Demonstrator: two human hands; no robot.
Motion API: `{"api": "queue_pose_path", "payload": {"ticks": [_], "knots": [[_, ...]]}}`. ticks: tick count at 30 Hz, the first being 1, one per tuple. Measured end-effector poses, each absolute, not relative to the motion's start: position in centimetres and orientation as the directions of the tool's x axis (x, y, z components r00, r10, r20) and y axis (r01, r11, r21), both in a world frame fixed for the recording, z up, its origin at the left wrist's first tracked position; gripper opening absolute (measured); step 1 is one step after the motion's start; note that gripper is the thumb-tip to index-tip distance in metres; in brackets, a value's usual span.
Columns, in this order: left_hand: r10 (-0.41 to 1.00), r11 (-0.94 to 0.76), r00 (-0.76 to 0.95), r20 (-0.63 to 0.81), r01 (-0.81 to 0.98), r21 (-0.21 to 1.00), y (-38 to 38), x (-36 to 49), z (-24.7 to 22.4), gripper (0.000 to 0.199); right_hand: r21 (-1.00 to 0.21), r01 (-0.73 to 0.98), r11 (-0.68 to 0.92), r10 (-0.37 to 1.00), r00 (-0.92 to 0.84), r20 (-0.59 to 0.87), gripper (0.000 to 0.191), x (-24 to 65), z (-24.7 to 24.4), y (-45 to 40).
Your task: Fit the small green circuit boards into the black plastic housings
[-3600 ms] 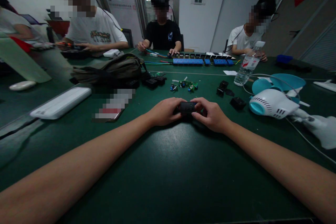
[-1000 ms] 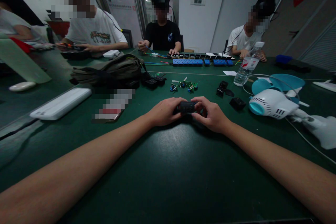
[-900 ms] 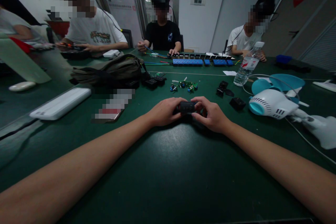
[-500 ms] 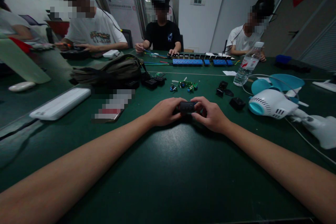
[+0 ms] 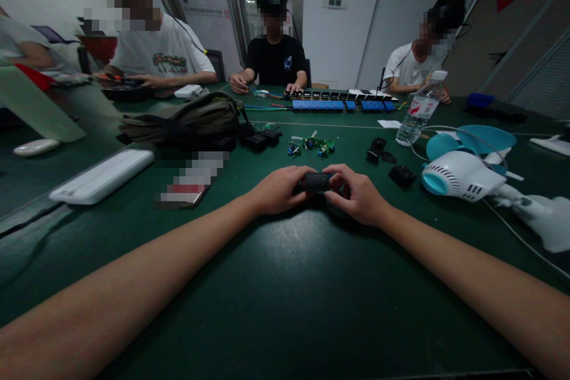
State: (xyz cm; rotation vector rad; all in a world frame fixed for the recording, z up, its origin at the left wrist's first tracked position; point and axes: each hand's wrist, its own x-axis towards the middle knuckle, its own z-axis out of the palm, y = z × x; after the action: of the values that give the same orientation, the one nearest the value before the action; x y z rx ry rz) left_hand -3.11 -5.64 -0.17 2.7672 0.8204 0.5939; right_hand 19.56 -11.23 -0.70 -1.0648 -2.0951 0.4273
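Observation:
Between my two hands, just above the green table [image 5: 285,285], is a small black plastic case [image 5: 317,181]. My left hand [image 5: 282,189] grips its left end, thumb below and fingers on top. The right end is pinched by the thumb and fingers of my right hand [image 5: 358,195]. Fingers cover both ends of the case. Beyond my hands lie several small green circuit boards [image 5: 312,143] with blue parts. Black plastic pieces [image 5: 377,149] and another black case [image 5: 402,176] rest to the right of them. More black cases [image 5: 262,139] sit to the left.
A white and teal fan [image 5: 463,175] and a water bottle [image 5: 418,110] stand at right. On the left are a white power bank [image 5: 104,177], a phone [image 5: 191,187] and a dark bag [image 5: 187,119]. Blue modules [image 5: 318,105] lie before a person in black [image 5: 276,59].
Both my hands and the black case stay almost still. Across the table, the hand of the person on the right has shifted slightly near the bottle.

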Motion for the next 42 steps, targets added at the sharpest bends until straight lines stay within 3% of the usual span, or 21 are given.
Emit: {"api": "queue_pose_path", "payload": {"ticks": [42], "knots": [[0.558, -0.826, 0.767, 0.317, 0.477, 0.299, -5.58, -3.07, -0.26, 0.035, -0.577, 0.551, 0.602, 0.798, -0.391, 0.458, 0.036, 19.61, -0.82, -11.11]]}}
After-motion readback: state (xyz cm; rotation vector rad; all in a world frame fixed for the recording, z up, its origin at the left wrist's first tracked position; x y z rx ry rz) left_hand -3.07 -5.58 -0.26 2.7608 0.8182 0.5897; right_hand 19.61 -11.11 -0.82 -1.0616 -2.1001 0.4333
